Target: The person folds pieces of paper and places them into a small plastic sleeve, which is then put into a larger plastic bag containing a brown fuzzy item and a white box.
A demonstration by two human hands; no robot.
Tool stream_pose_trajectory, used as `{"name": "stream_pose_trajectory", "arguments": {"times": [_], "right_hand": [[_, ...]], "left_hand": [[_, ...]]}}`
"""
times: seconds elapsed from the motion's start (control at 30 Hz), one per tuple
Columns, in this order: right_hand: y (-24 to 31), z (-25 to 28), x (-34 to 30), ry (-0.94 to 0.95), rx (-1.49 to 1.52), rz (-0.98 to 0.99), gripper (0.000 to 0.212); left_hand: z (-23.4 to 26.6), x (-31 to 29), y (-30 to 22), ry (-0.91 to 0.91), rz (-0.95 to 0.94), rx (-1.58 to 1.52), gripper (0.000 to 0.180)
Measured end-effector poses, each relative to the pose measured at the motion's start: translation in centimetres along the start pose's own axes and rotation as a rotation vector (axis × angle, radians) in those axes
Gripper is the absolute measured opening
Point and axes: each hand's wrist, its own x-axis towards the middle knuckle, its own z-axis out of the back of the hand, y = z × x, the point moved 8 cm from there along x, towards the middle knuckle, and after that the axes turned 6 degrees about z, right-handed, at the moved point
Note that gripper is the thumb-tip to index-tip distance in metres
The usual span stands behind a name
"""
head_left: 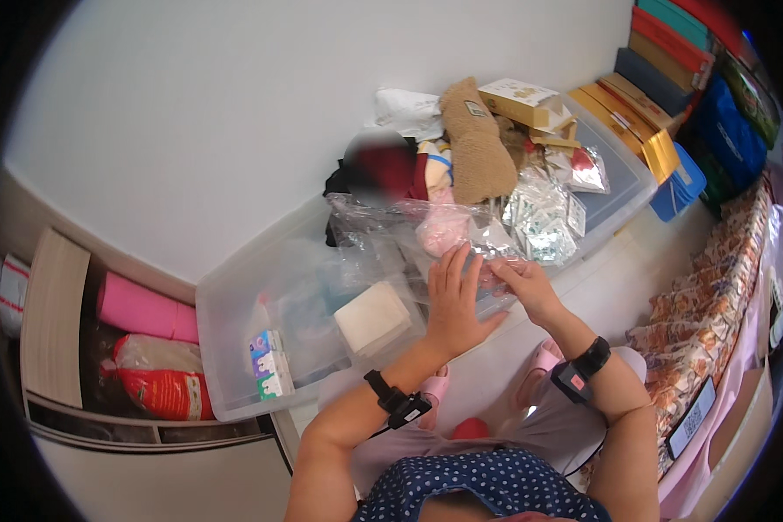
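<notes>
My left hand [454, 300] lies flat with spread fingers on a clear plastic bag [435, 228] that holds something pink. My right hand [525, 285] pinches the same bag's near edge just to the right. The bag rests across the rim of two clear plastic storage bins [235, 300] on the floor. Both wrists wear black bands.
The left bin holds a white block [372, 317] and small colourful packets [270, 363]. The right bin [622, 187] holds a brown plush item [478, 148], foil packets [539, 217] and a carton. Stacked boxes [661, 78] stand at the far right, a shelf with a pink roll [143, 309] at left.
</notes>
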Motion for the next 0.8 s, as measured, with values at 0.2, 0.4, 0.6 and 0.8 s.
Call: {"name": "stream_pose_trajectory", "arguments": {"times": [0.2, 0.4, 0.6, 0.8], "right_hand": [[2.5, 3.4, 1.0, -0.152, -0.301, 0.098, 0.041], [6.8, 9.3, 0.1, -0.545, -1.195, 0.526, 0.046], [4.5, 8.9, 1.0, -0.406, -1.435, 0.221, 0.061], [4.3, 10.3, 1.7, -0.319, -1.294, 0.244, 0.033]], "left_hand": [[-1.4, -0.2, 4.6, 0.024, 0.035, 0.041, 0.048], [1.0, 0.4, 2.4, 0.015, 0.009, 0.006, 0.045], [2.4, 0.1, 2.5, -0.031, 0.010, -0.049, 0.041], [2.6, 0.2, 2.2, -0.043, 0.028, -0.035, 0.041]]}}
